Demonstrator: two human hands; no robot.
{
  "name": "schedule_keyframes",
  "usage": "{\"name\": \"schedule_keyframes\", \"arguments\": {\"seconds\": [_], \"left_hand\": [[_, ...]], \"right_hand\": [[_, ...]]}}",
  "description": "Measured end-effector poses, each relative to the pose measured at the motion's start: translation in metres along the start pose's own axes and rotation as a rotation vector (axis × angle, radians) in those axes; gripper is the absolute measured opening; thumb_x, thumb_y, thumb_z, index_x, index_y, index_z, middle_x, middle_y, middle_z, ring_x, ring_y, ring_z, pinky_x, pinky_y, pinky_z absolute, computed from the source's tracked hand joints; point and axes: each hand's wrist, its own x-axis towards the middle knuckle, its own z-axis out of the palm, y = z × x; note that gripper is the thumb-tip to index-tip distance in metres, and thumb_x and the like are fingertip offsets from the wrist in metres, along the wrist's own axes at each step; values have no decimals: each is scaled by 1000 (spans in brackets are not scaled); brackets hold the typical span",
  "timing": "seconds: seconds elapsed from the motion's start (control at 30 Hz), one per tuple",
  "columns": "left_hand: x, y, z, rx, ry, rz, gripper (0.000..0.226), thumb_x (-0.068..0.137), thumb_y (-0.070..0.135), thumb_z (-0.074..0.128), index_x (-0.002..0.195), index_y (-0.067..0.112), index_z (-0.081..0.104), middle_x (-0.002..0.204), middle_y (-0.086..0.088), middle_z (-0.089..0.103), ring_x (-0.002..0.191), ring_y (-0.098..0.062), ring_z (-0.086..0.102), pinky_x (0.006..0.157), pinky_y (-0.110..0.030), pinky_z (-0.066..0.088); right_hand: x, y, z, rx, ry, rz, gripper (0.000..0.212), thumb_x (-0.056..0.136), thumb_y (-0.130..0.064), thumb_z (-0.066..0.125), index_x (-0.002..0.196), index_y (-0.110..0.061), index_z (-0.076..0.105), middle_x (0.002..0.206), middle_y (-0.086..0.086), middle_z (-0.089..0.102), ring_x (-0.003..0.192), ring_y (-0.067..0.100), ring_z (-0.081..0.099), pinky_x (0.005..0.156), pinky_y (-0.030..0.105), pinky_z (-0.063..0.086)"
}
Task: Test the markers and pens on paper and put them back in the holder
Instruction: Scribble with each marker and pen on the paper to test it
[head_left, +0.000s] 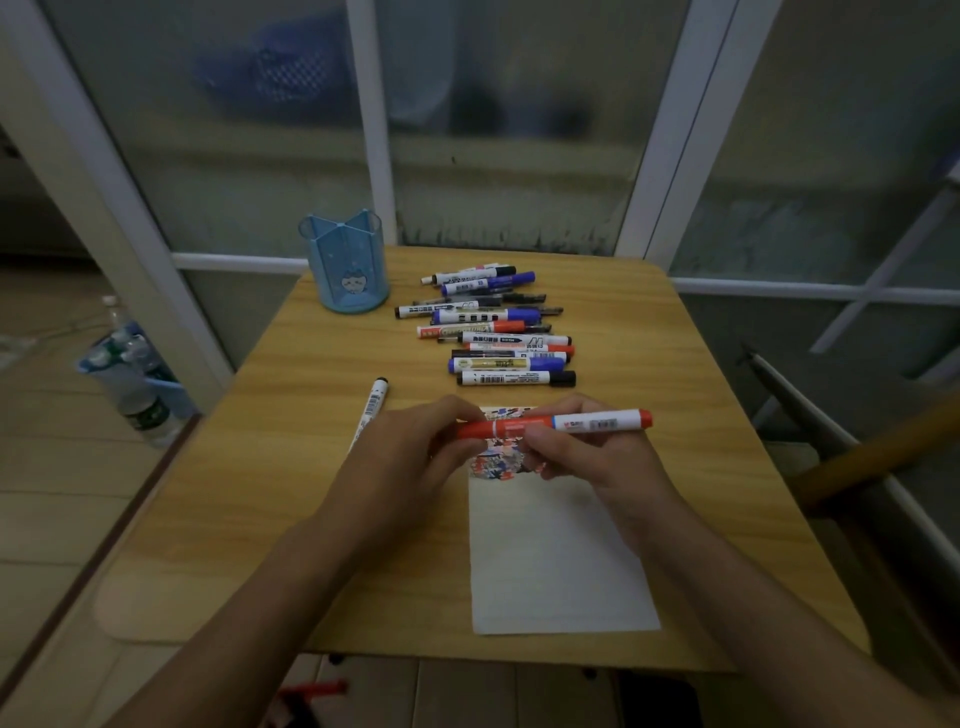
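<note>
A red-capped marker with a white barrel (587, 423) is held level above the paper (556, 561). My left hand (410, 457) pinches its red cap end, and my right hand (582, 452) grips the barrel. The paper's top part carries red, blue and black scribbles. Several markers and pens (493, 327) lie in a row on the table behind the paper. One black-capped marker (370, 410) lies alone to the left of my left hand. The blue pen holder (343, 262) stands at the table's back left, with nothing showing above its rim.
The wooden table (270, 467) stands against glass panels with white frames. Water bottles in a blue holder (132, 379) stand on the floor to the left. A chair part (831, 447) juts in at the right.
</note>
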Motion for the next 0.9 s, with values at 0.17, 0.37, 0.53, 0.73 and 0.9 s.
{"name": "schedule_keyframes", "arguments": {"seconds": [0.17,0.37,0.53,0.73,0.9], "left_hand": [[-1,1,-1,18,-13,0,25,92,27,61,117,26,61,88,19,58,73,4,58,69,-10,45],[-2,6,-2,21,-11,-25,22,92,26,62,114,25,61,83,17,59,75,0,60,71,-16,50],[-4,7,1,40,-20,-54,21,93,25,62,114,26,61,84,15,62,77,-2,61,74,-23,54],[-4,8,-9,56,-14,-1,20,92,31,60,112,30,61,78,19,58,74,1,58,69,-21,51],[-1,7,-9,216,-89,52,54,78,76,29,103,37,58,86,18,49,73,-1,49,60,-19,39]], "right_hand": [[2,1,0,-18,0,2,17,82,-15,76,96,-10,67,87,8,75,81,17,73,68,24,57],[1,2,1,-15,-8,-2,29,80,-20,76,100,-3,65,92,11,75,87,23,73,72,28,58],[-2,1,5,-16,-42,-12,21,85,-13,73,98,1,65,90,13,75,85,22,73,72,27,58],[-2,-7,12,2,-34,-11,20,87,-15,73,100,0,67,87,9,76,82,18,75,70,23,58],[7,-11,18,-173,-23,-48,14,89,-27,72,85,-13,72,73,3,75,66,12,72,60,20,55]]}}
